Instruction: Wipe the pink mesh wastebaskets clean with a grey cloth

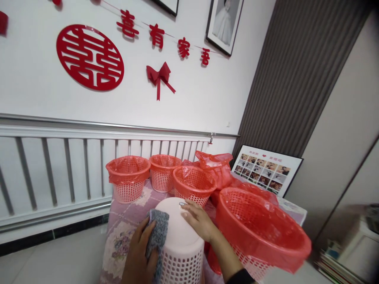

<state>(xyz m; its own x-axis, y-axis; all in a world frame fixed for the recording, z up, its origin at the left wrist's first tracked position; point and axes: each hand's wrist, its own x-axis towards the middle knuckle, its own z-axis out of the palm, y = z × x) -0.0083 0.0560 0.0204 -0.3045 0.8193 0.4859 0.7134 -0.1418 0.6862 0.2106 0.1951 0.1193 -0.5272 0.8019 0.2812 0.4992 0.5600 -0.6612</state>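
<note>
On bench (115, 246) with floral cover, head view: pale perforated basket (183, 246) upturned, base up, near front edge. Left hand (141, 252) grasping grey cloth (158, 232), pressed against basket's rounded edge. Right hand (199, 223) spread on base, steadying, gripping nothing. Red-lined baskets (128, 171) stand behind and to right. Step in hand, judged: wiping basket's outside. Next move would call for cloth worked round perforated side, right hand bracing base against tipping.

Right of the upturned basket (182, 247), a large lined basket (257, 240) blocks passage; just behind stands a smaller lined basket (192, 191); on the left, beyond the left hand (139, 250), room runs over the tablecloth (120, 217).
</note>
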